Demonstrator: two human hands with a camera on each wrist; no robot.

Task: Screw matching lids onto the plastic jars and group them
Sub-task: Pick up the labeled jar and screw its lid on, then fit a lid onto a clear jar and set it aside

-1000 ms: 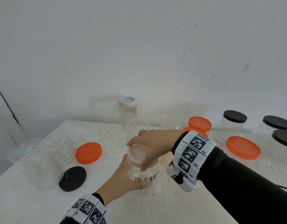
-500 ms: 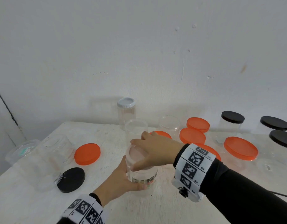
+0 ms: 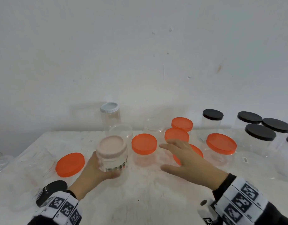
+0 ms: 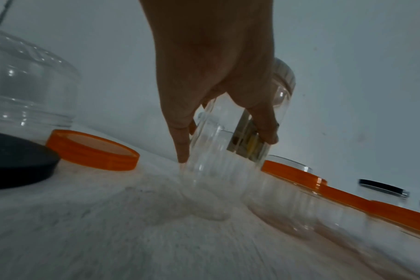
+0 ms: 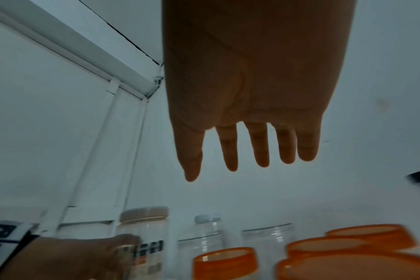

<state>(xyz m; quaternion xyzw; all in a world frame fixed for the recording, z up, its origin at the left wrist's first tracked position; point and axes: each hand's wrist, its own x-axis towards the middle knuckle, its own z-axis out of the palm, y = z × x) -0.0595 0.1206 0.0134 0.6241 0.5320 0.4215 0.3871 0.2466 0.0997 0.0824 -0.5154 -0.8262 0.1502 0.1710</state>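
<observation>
My left hand [image 3: 97,169] grips a clear labelled jar [image 3: 113,159] capped with a pale pink lid [image 3: 111,146], held just above the white table [image 3: 140,200]; in the left wrist view the fingers [image 4: 264,125] wrap the jar [image 4: 230,144]. My right hand [image 3: 180,155] hovers open, fingers spread, to the right of that jar and above the orange-lidded jars [image 3: 144,149]; in the right wrist view its fingers [image 5: 259,147] hang straight and hold nothing. The pink-lidded jar [image 5: 144,236] shows there too, at lower left.
A loose orange lid [image 3: 70,164] and a black lid [image 3: 50,190] lie at the left beside large clear jars [image 3: 26,176]. A white-lidded jar [image 3: 110,117] and open clear jars [image 3: 153,127] stand at the back. Black-lidded jars [image 3: 260,138] are grouped at the right.
My right hand has let go of the pink lid and moved right, opening over the orange-lidded jars. The left hand has lifted the capped jar slightly.
</observation>
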